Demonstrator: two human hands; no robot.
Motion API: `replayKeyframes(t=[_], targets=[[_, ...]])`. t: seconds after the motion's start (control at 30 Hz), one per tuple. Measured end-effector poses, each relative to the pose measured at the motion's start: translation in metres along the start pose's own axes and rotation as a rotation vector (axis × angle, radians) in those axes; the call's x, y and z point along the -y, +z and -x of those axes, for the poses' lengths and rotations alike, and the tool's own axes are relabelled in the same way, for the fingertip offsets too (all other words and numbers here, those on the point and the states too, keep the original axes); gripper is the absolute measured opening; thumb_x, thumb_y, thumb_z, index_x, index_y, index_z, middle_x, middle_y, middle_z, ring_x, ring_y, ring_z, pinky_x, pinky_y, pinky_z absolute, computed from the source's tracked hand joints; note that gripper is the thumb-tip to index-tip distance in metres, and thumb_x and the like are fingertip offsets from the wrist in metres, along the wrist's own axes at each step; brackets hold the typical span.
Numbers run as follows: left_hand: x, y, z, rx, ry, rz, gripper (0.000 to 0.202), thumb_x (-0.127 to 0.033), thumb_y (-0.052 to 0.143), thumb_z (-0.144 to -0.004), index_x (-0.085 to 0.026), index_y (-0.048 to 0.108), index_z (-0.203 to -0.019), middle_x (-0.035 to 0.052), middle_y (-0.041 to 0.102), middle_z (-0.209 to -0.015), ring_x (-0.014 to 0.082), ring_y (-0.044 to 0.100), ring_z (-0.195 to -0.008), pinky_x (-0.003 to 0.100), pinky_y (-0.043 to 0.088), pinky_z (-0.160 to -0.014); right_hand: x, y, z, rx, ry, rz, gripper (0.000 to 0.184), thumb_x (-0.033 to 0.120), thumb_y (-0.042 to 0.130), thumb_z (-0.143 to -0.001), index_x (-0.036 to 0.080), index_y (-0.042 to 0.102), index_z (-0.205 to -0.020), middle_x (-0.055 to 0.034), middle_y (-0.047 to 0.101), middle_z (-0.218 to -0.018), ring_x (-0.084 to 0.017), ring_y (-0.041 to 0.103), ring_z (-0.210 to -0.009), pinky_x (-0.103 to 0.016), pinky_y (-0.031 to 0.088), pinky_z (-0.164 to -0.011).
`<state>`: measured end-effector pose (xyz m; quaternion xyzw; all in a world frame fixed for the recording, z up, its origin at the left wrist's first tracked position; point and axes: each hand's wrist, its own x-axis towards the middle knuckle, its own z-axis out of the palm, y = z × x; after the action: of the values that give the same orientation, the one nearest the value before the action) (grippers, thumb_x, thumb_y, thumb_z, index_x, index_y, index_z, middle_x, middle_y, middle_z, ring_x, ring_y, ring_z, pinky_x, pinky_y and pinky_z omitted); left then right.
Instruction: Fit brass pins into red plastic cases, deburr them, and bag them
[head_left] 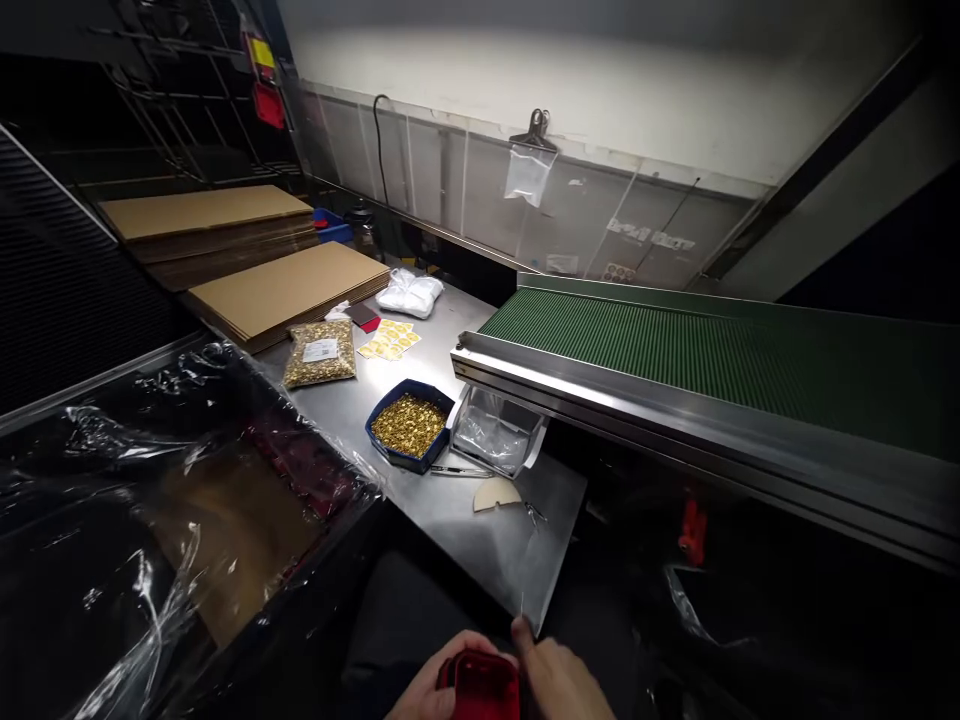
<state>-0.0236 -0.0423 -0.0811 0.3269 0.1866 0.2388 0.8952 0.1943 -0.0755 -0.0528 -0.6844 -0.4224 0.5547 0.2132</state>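
The person's left hand (431, 685) is wrapped around a small red open-topped box (487, 680), held just off the tabletop's nearest corner. The right hand (559, 680) is up against the box's right side, thumb raised; whether its fingers grip it cannot be told.

On the metal tabletop (442, 515), a dark blue tray (409, 462) of small gold-coloured pieces (409, 425) sits by the near edge. Toward the left edge lies a clear bag (300, 365) of similar pieces, its white label (320, 350) printed too small to read. Beside it are sheets of round yellow stickers (390, 338), also illegible. A beige half-disc (495, 494) lies toward the right edge, near a bin (531, 458) of clear plastic bags (491, 435). Pale lettering (651, 235) on the panel behind the green conveyor belt (622, 340) is too blurred to make out.
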Motion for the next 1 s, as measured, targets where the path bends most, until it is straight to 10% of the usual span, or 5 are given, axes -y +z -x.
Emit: replayKeyframes(t=[0.17,0.4,0.7,0.87,1.0], targets=[[-0.009,0.013,0.017,0.074,0.043,0.201,0.084,-0.055,0.082,-0.068,-0.022,0.053,-0.139,0.0203,0.058,-0.139,0.0383,0.062,-0.120,0.053,0.044,-0.101,0.018,-0.047,-0.047,-0.492,-0.059,0.480,0.036,0.055,0.043,-0.094,0.025,0.062,-0.097,-0.0094,0.069,-0.092,-0.030,0.067,-0.084,-0.038,0.046,-0.073],[-0.035,0.038,0.032,0.057,-0.067,0.166,0.097,-0.039,0.094,-0.059,-0.021,0.049,-0.143,0.0203,0.054,-0.143,0.0407,0.053,-0.130,0.056,0.036,-0.111,0.014,-0.056,-0.110,-0.560,-0.116,0.444,0.030,0.038,0.058,-0.087,0.019,0.061,-0.109,-0.0163,0.061,-0.116,-0.037,0.056,-0.116,-0.045,0.040,-0.099],[-0.070,0.054,0.037,-0.058,-0.009,-0.221,0.102,-0.028,0.094,-0.058,-0.027,0.044,-0.147,0.0142,0.050,-0.145,0.0379,0.050,-0.132,0.050,0.033,-0.115,-0.030,-0.026,-0.006,-0.502,-0.044,-0.141,0.040,0.058,0.045,-0.092,0.023,0.055,-0.108,-0.0089,0.070,-0.102,-0.022,0.068,-0.083,-0.034,0.056,-0.075],[-0.055,0.056,0.016,-0.075,0.018,0.261,0.095,-0.052,0.086,-0.068,-0.026,0.041,-0.148,0.0164,0.053,-0.143,0.0448,0.048,-0.134,0.060,0.037,-0.111,-0.018,0.000,0.060,-0.430,0.045,-0.746,0.029,0.049,0.060,-0.088,0.024,0.064,-0.101,0.0004,0.055,-0.073,-0.013,0.048,-0.056,-0.025,0.045,-0.050],[-0.056,0.064,0.001,-0.113,0.134,0.322,0.089,-0.047,0.088,-0.068,-0.030,0.046,-0.144,0.0137,0.041,-0.155,0.0476,0.041,-0.139,0.063,0.036,-0.112,0.007,-0.001,0.093,-0.397,0.001,-0.676,0.036,0.055,0.068,-0.081,0.026,0.067,-0.103,-0.0015,0.056,-0.067,-0.017,0.051,-0.056,-0.029,0.046,-0.052]])
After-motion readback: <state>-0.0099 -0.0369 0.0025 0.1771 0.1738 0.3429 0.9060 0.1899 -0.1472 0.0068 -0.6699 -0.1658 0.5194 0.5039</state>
